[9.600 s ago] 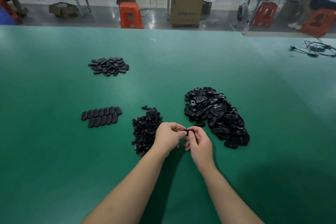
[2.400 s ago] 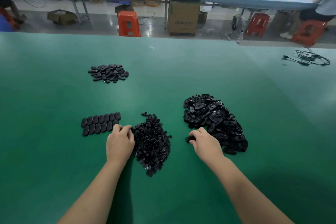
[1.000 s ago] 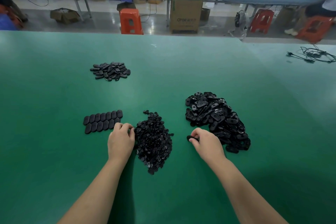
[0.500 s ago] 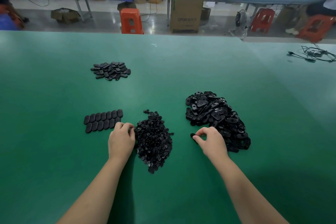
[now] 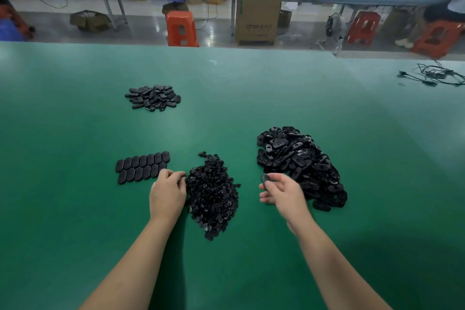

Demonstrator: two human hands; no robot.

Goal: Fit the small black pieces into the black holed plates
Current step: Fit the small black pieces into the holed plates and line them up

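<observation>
A heap of small black pieces point(image 5: 214, 189) lies on the green table point(image 5: 75, 209) in front of me. To its right is a bigger heap of black holed plates point(image 5: 299, 161). My left hand point(image 5: 167, 192) sits at the left edge of the small-piece heap, its fingertips curled into the pieces; whether they hold one is hidden. My right hand point(image 5: 281, 191) is lifted just left of the plate heap and pinches one black plate point(image 5: 265, 179) between thumb and fingers.
Two neat rows of finished plates point(image 5: 142, 167) lie left of my left hand. A small loose pile of plates point(image 5: 153, 97) sits farther back on the left. Black cables point(image 5: 437, 74) lie at the far right. Stools, boxes and benches stand beyond the table's far edge.
My right hand has lifted off the table with a plate from the right heap and turned it up. My left hand has stayed at the edge of the small-piece heap.
</observation>
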